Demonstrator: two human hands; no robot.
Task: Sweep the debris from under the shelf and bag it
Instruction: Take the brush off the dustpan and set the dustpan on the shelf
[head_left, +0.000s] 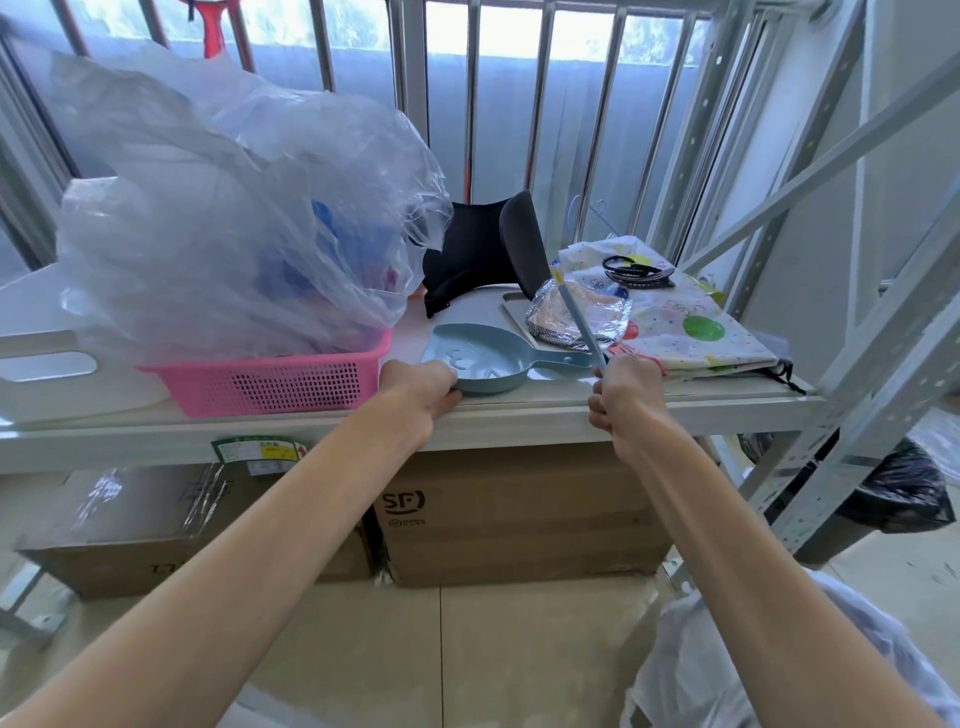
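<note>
While the left hand (421, 387) curls its fingers over the near rim of a pale-blue dustpan (478, 353), the pan lies flat at the front edge of the shelf (519, 415), its short handle pointing towards the right hand (626, 389). That right hand is clenched around a slim pale-blue handle (576, 317), which slants up and away from the fist towards the left and ends in a yellow tip. What is at the handle's lower end cannot be seen.

Just left of the left hand stands a pink basket (280, 384) holding a billowing clear plastic bag (234, 208). Beyond the two hands sit a black cushion (478, 249) and a foil packet (608, 317). A spotted cloth bag (701, 332) lies just beyond the right hand, with a black hair clip (639, 273) on top.

Below both wrists, under the shelf, two cardboard boxes (519, 519) rest on the tiled floor. Far to the right of the right hand is a black rubbish bag (904, 493), and a white plastic bag (727, 665) lies beneath the right forearm.
</note>
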